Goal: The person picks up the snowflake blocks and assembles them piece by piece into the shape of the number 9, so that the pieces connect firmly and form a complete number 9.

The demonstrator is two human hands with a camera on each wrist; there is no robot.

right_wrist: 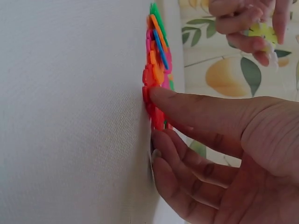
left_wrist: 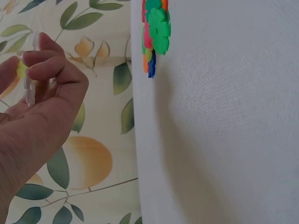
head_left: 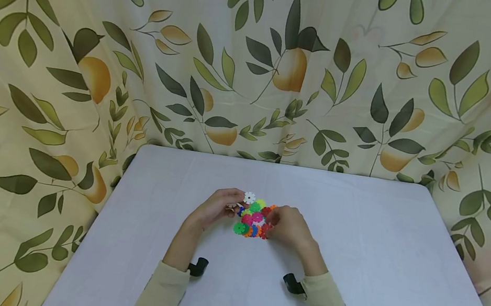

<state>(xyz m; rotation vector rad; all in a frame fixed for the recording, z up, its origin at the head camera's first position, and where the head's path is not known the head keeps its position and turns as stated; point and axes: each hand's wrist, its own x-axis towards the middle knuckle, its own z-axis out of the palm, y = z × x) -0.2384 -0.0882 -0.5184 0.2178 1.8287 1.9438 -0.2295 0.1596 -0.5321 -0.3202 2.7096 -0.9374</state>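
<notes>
My left hand (head_left: 218, 204) is raised over the left side of a pile of plastic flower-shaped discs (head_left: 257, 218). Between its thumb and fingers it pinches white (left_wrist: 30, 93) and yellow (right_wrist: 262, 32) flower discs that sit against each other. At the pile's right side, my right hand (head_left: 292, 226) has its fingers bent down to the table. Its thumb touches the red flower discs (right_wrist: 152, 77); whether one is gripped between thumb and fingertips is hidden. Green (left_wrist: 160, 31), pink, orange and blue discs lie heaped together.
The pile rests on a white-covered table (head_left: 377, 257). Past the table's far and side edges hangs a curtain (head_left: 342, 77) printed with leaves and fruit. Black wrist cameras (head_left: 198, 267) are worn at the sleeve cuffs.
</notes>
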